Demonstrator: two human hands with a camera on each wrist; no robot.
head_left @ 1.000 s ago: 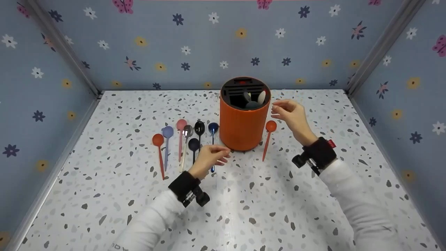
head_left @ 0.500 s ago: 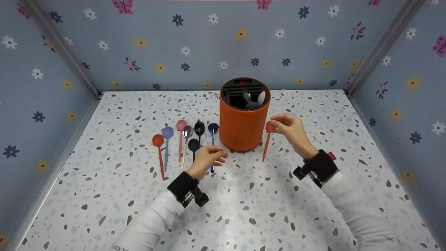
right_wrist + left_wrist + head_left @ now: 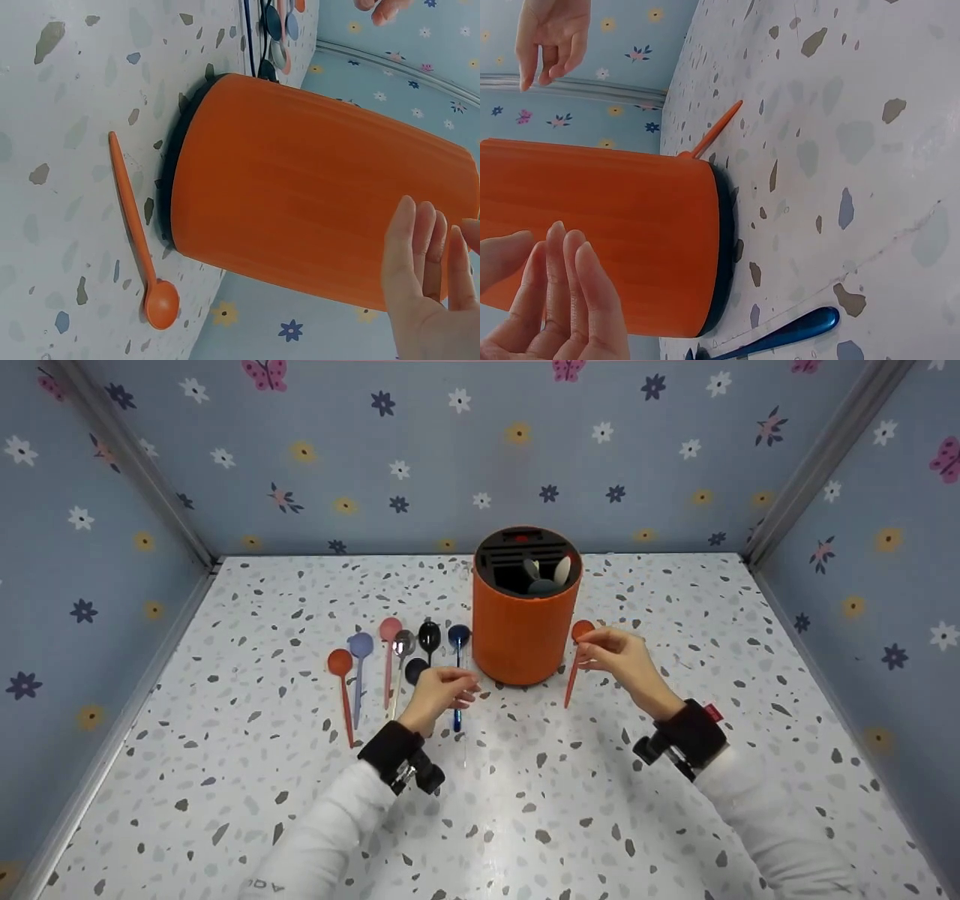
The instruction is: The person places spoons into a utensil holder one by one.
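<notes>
White sleeves (image 3: 322, 826), black wristbands (image 3: 693, 733)

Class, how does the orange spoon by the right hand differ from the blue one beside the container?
The orange spoon looks duller; the blue spoon gleams. The orange spoon lies right of the container; the blue spoon, left. In the head view, the orange spoon slants more than the blue spoon. Both rest on the speckled table, bowls at the far end.
</notes>
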